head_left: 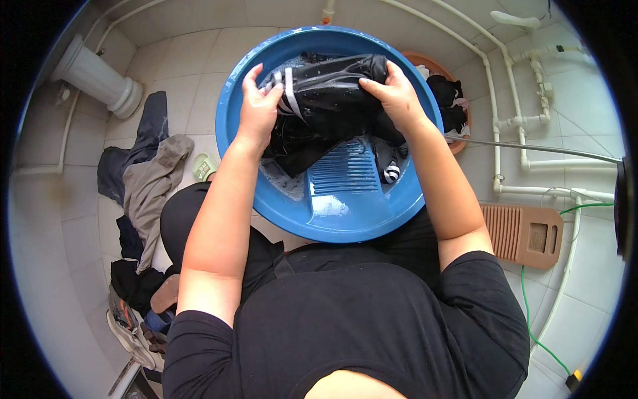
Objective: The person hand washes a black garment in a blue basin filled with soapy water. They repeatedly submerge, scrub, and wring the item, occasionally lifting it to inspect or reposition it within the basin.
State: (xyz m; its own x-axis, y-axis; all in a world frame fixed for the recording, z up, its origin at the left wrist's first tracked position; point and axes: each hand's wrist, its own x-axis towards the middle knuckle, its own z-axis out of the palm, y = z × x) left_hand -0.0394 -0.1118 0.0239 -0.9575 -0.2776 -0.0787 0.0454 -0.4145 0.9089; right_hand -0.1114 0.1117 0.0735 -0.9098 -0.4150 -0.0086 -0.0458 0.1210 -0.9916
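Between my two hands a wet black garment with white stripes is stretched out over a round blue basin. My left hand pinches its striped end, thumb on top. At the other end my right hand grips the black cloth, thumb over the edge. The lower folds of the garment hang into the basin, resting by a ribbed blue washboard built into its near side. Sudsy water shows around the cloth. A black-and-white striped bit of fabric lies right of the washboard.
An orange tub of clothes stands behind the basin on the right. A brown washboard leans near white pipes and a green hose. Grey and dark clothes and shoes lie on the left floor.
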